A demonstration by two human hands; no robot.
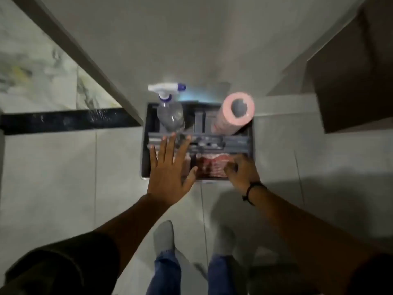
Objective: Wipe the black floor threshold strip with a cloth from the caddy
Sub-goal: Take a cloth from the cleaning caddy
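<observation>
A person is standing over a grey caddy [251, 145] that is sitting on the floor [63, 167]. The left hand [170, 169] is hovering flat above it, fingers spread wide, holding nothing. The right hand [242, 170] is curling its fingers on a red and white cloth [212, 163] lying in the near part of the caddy. The black threshold strip [63, 120] is lying just to the left.

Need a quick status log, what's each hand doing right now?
Left hand: open, fingers spread above the caddy, holding nothing.
Right hand: fingers curled on the red cloth; grip unclear.
</observation>
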